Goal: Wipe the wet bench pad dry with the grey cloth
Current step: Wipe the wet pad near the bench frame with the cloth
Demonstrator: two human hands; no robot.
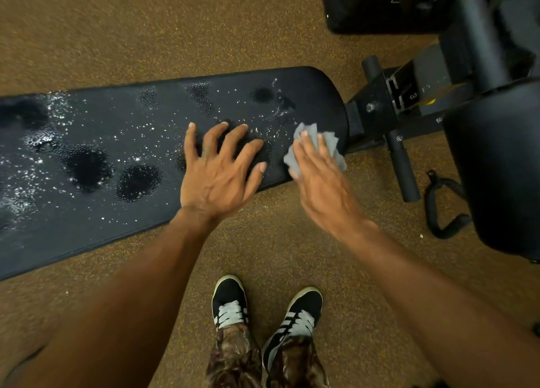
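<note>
Bench pad [122, 124] stretches from 9 to 3 o'clock, beaded with water! Left hand [219, 171] lies flat on it, fingers spread. Just at its 3 o'clock, right hand [320, 180] presses the grey cloth [311, 133] onto the pad's end, fingers straight.

Black bench pad [117, 130] runs left to right, wet: droplets and dark pooled patches over most of it, heaviest at left. Left grip [217, 168] lies flat on the pad near its right end, fingers spread, holding nothing. Right grip [321, 180] just beside it, straight fingers pressing the crumpled grey cloth [310, 133] onto the pad's right end. Black bench frame [409, 95] joins the pad at right; black strap [441, 209] lies on speckled brown floor [117, 37]. Black shoes [229, 298], white laces, at bottom.
</note>
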